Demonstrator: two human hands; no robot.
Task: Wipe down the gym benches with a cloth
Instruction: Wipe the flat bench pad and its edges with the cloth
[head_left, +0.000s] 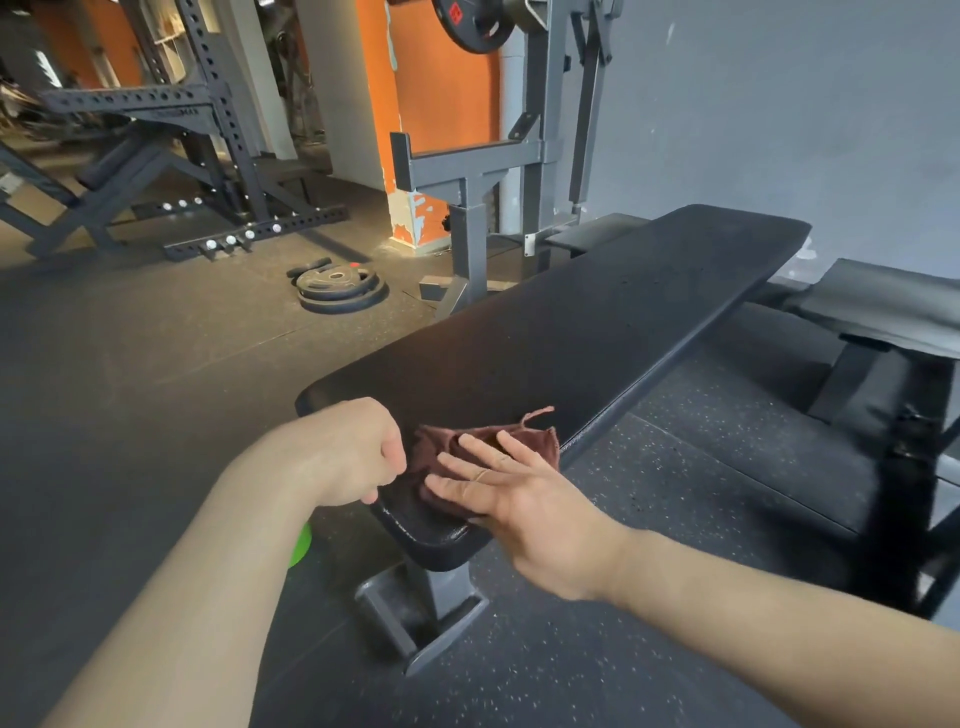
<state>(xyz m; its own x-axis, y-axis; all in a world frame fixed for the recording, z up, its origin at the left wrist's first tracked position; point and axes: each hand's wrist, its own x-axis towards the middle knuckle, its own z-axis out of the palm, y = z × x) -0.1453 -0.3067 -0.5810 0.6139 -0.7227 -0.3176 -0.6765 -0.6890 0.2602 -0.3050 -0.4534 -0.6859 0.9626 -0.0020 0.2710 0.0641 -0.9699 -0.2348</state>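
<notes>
**Cloth on the near end of the counter, both hands on it**

Head cam, only one view here. The person is leaning over the near end of a long black padded counter (571, 332) that runs away toward the upper right. A dark maroon cloth (441, 440) sits bunched up on that near end, close to the right-hand edge, with a loose thread sticking up off its far corner.

The right hand (524, 514) lies flat on top of the cloth, fingers (467, 470) straight and spread, palm down, not gripping anything. The left hand (358, 452) is right at the cloth's left edge with its fingers curled under. Whether it's actually pinching the fabric or just resting next to it, can't tell from this angle.

Other stuff around: a stack of weight plates (337, 288) on the dark rubber floor (130, 389) off to the left, a black power rack (208, 130) behind that, a grey steel frame (467, 171) past the counter by an orange pillar (441, 130), and another padded bench (883, 306) on the right. Something bright green (301, 543) pokes out from under the left forearm, mostly hidden.
</notes>
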